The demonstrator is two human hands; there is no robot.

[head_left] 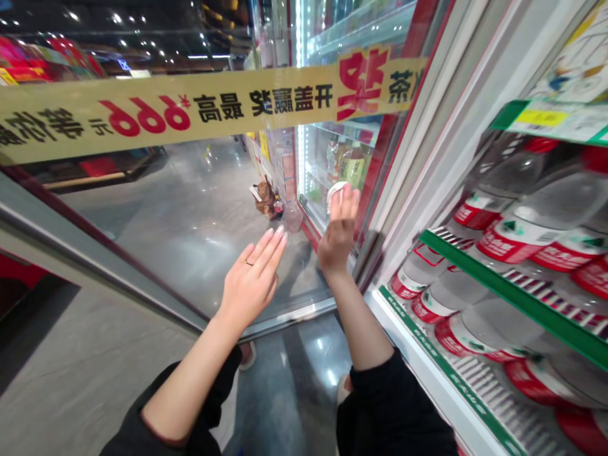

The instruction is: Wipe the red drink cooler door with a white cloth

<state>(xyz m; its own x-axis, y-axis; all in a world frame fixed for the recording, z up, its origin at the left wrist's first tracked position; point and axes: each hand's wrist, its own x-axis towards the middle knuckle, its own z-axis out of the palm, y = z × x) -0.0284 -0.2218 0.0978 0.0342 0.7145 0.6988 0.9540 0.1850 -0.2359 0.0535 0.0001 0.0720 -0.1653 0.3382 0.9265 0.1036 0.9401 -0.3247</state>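
A glass cooler door (190,209) stands swung open in front of me, and a yellow strip with mirrored lettering (266,98) runs across it. My right hand (338,234) is raised to the pane near the hinge side. Its fingers are over a small white wad (336,187), perhaps a cloth or tissue; its far side is hidden. My left hand (254,269) is held out flat before the glass, fingers straight and side by side, with a ring on one. Nothing is in it. Whether it touches the pane I cannot tell.
To the right, cooler shelves (503,297) with green edge strips hold several red-labelled clear bottles (517,234). The metal door frame (166,304) crosses low in front. Through the glass show a lit drinks cooler (323,145), a brown bag (266,197) and grey floor (185,196).
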